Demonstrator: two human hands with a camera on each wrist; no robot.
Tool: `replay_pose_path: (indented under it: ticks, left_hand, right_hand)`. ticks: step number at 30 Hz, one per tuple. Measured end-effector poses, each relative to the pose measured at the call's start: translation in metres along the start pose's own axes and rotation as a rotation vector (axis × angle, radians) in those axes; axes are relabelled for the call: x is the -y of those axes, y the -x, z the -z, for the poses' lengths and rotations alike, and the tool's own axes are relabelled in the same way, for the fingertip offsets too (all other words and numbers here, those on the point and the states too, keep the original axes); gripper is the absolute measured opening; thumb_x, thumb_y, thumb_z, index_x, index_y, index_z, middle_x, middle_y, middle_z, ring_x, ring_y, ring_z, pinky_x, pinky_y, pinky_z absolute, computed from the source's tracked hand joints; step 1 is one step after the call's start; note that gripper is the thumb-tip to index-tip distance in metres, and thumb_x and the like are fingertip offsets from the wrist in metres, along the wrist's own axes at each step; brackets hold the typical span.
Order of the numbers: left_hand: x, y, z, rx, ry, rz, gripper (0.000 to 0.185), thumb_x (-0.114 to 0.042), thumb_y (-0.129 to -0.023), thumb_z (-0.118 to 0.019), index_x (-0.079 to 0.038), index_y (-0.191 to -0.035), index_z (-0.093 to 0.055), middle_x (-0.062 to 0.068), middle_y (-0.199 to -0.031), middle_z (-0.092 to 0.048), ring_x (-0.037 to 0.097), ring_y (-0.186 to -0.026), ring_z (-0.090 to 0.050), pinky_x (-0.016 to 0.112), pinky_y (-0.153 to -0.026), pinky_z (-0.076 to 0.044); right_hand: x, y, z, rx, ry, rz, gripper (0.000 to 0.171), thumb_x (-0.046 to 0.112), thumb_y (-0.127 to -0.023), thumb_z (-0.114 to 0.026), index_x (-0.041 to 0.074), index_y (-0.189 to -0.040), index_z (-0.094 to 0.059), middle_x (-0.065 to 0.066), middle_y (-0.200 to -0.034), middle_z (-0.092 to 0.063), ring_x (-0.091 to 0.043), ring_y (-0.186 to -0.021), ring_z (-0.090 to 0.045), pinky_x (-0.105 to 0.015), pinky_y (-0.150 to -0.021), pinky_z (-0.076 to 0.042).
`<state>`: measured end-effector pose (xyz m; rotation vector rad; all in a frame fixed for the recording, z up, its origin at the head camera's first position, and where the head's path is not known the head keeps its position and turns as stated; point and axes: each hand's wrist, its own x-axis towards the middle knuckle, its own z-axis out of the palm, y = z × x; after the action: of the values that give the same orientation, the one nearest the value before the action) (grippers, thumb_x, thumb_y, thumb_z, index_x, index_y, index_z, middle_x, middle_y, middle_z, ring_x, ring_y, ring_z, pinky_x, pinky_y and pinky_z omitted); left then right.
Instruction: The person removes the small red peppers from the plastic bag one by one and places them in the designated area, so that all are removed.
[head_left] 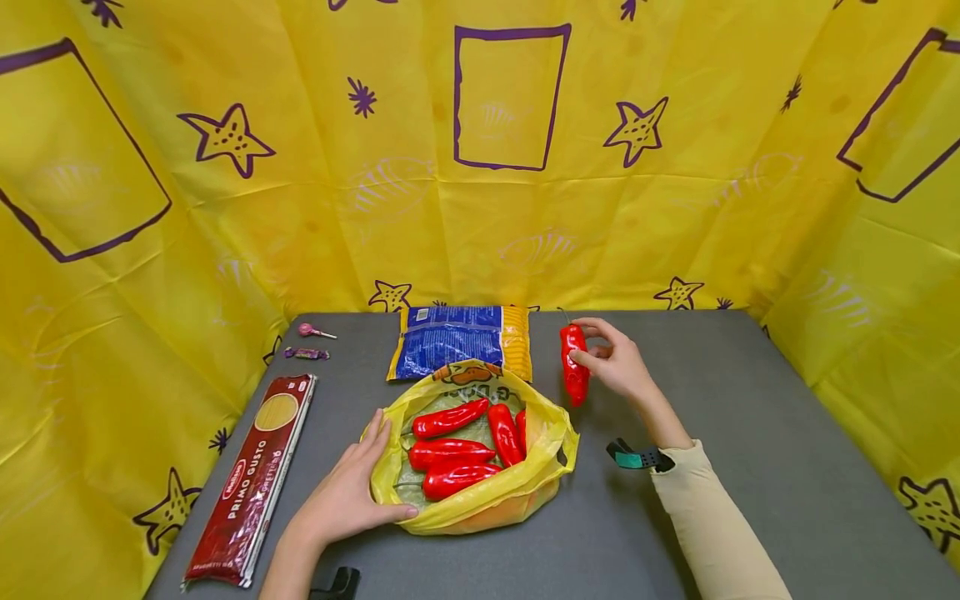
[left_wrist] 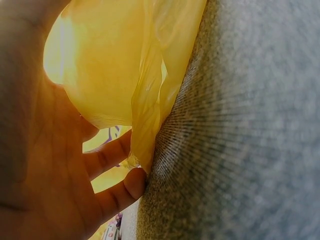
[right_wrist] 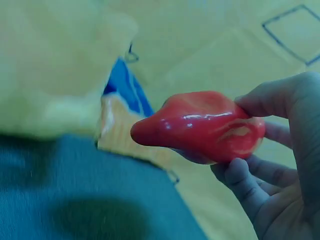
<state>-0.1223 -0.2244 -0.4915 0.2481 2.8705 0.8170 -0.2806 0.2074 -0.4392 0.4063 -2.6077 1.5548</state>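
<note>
A yellow plastic bag (head_left: pixel 480 492) lies open on the grey table (head_left: pixel 750 433), with several long red peppers (head_left: pixel 450 450) inside. My left hand (head_left: pixel 352 492) rests against the bag's left side, fingers straight, holding its edge down; in the left wrist view the bag (left_wrist: pixel 125 65) presses against the palm and fingers (left_wrist: pixel 120 192). My right hand (head_left: pixel 611 358) grips another red pepper (head_left: pixel 574 362) just right of and behind the bag, held above the table. The right wrist view shows that pepper (right_wrist: pixel 200 127) pinched between thumb and fingers (right_wrist: pixel 245 185).
A blue and yellow packet (head_left: pixel 461 337) lies behind the bag. A red spaghetti pack (head_left: pixel 255 475) lies along the table's left edge. A pink lollipop (head_left: pixel 313 332) and a purple wrapper (head_left: pixel 306 353) sit at the far left corner. Yellow patterned cloth (head_left: pixel 510 167) walls the table.
</note>
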Motion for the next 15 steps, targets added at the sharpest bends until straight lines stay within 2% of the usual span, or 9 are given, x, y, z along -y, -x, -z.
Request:
replay_pose_path:
  ticks: [3,7,15]
  left_hand:
    - [0.0,0.0,0.0,0.001,0.002,-0.001,0.14,-0.083,-0.066,-0.081,-0.012,-0.17,-0.022,0.006,-0.18,-0.006,0.042,-0.147,-0.04,0.069,-0.111,-0.042]
    - [0.0,0.001,-0.001,-0.001,0.003,-0.004,0.139,-0.082,-0.066,-0.082,-0.012,-0.17,-0.022,0.006,-0.18,-0.006,0.043,-0.147,-0.04,0.068,-0.112,-0.042]
    - [-0.002,0.001,0.0,0.002,0.007,-0.002,0.139,-0.082,-0.067,-0.082,-0.011,-0.17,-0.022,0.006,-0.18,-0.006,0.043,-0.148,-0.04,0.068,-0.112,-0.042]
  right_hand:
    - [-0.015,-0.002,0.003,-0.037,0.022,-0.019,0.051,0.015,-0.098,-0.077,0.012,-0.146,-0.061,-0.02,-0.139,-0.062,-0.016,-0.072,-0.063,-0.025,-0.063,-0.053]
    - [-0.032,-0.006,0.005,-0.07,0.041,-0.024,0.049,0.015,-0.098,-0.077,0.012,-0.144,-0.063,-0.017,-0.139,-0.063,-0.01,-0.066,-0.058,-0.023,-0.06,-0.05]
    - [-0.053,-0.017,0.001,-0.063,0.062,-0.042,0.05,0.018,-0.098,-0.078,0.012,-0.146,-0.062,-0.017,-0.138,-0.062,-0.014,-0.066,-0.059,-0.025,-0.057,-0.049]
